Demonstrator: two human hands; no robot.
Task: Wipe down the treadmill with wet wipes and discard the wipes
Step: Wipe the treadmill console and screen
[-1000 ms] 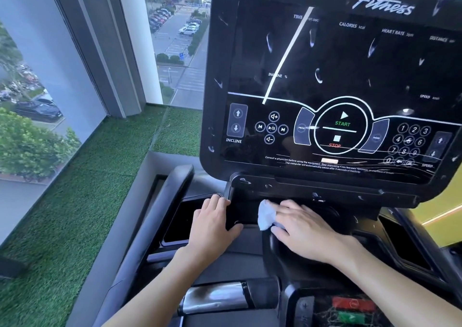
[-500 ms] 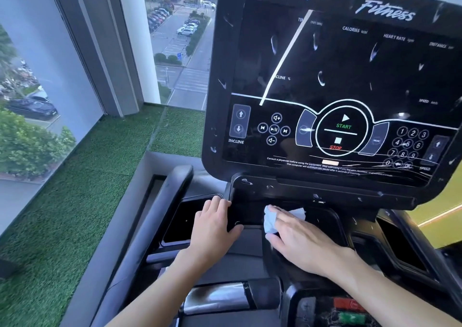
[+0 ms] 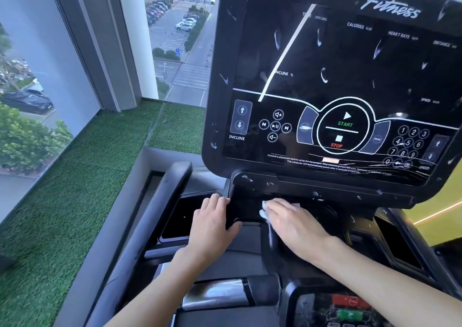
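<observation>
The black treadmill console (image 3: 337,84) fills the upper right, with wet streaks on its dark panel. Below it, my right hand (image 3: 297,229) lies flat with straight fingers, pressing a white wet wipe (image 3: 263,209) onto the black tray under the console. Only the wipe's edges show past my fingertips. My left hand (image 3: 212,226) rests on the tray's left part, fingers extended forward and thumb hooked over a ridge beside the left cup recess (image 3: 182,216).
A black handrail (image 3: 160,216) runs along the left. A chrome grip sensor bar (image 3: 215,294) and red and green buttons (image 3: 350,306) lie near the bottom. Green artificial turf (image 3: 75,201) and a window (image 3: 37,89) are at left.
My right hand has slid the wipe a little forward, deeper under the console, and now covers more of it. My left hand has stayed in place.
</observation>
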